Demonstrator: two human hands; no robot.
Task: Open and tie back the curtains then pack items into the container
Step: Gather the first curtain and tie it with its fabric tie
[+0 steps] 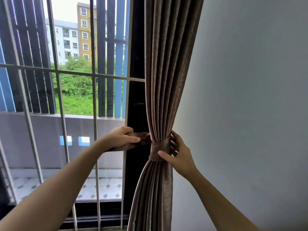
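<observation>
1. Two bare forearms reach up from the bottom of the frame, and the hands are apart, one on each side of the gathered cloth at centre frame.
2. Left hand [124, 136], just left of centre, grips the loose end of the tie-back [156, 151] and draws it out sideways, forefinger laid along the strip. My read: it holds tension so the wrap stays snug.
3. Right hand [179, 154] clasps the wrapped waist from the right, thumb pressed on the front of the band, fingers curled round behind. That looks like an anchor, pinning the loop while the other end gets pulled.
4. Now the curtain [166, 72] itself: brown, pleated, bunched tight at the band, fanning out above and below. It hangs right of centre, hard against the dark door frame [135, 105], so the glass is uncovered.
5. By my judgement the tying is under way but not fastened; packing has yet to start, and no container shows anywhere.
6. Left half of the frame: a pale metal grille [94, 97] across the window, a tiled balcony [106, 189] beyond it, then greenery and apartment blocks [85, 30] at upper left.
7. Right half: a plain grey-white wall [250, 97], running top to bottom.
</observation>
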